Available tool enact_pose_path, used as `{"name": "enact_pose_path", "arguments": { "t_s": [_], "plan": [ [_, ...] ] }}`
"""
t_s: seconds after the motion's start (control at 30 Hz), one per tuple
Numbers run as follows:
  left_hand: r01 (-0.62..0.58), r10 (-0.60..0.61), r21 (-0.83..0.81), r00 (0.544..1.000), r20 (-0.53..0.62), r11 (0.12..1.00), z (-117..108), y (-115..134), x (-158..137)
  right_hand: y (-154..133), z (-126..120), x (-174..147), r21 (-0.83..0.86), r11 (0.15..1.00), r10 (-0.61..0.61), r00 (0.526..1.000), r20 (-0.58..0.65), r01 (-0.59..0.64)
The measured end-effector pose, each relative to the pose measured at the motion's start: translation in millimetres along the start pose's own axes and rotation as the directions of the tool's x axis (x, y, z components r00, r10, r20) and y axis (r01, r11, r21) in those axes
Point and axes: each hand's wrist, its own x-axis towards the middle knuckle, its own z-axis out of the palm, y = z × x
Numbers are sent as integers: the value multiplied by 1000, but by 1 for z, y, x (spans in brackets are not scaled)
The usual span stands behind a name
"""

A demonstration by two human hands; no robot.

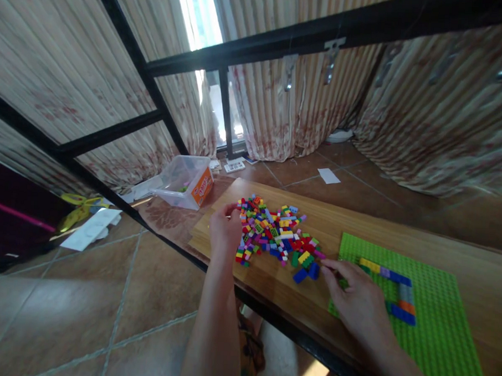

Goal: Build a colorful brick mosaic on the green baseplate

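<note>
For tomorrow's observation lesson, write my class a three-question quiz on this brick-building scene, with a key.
1. True or false: the left hand rests at the edge of the brick pile.
2. Which colour is the baseplate? A red, B green, C white.
3. Where does the clear plastic tub sit?

Key: 1 true. 2 B. 3 On the floor beyond the wooden table, to its left. The right hand lies at the baseplate's near-left corner.

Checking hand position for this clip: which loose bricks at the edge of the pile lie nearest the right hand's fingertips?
The two blue bricks at the pile's near edge, just left of the right hand; the other loose bricks lie farther back.
</note>
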Motion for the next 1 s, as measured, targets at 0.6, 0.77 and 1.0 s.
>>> {"name": "enact_pose_path", "arguments": {
  "t_s": [0.6, 0.77, 1.0],
  "plan": [
    [-227, 93, 499, 956, 278, 836, 28, 0, 7, -7, -1, 4, 52, 999, -10, 1000, 0, 10],
    [-206, 94, 428, 959, 269, 880, 19, -1, 15, -7, -5, 6, 78, 996, 35, 999, -25, -32],
    [52, 129, -293, 816, 564, 955, 29, 23, -21, -18, -22, 11, 232, 968, 118, 987, -104, -92]
  ]
}}
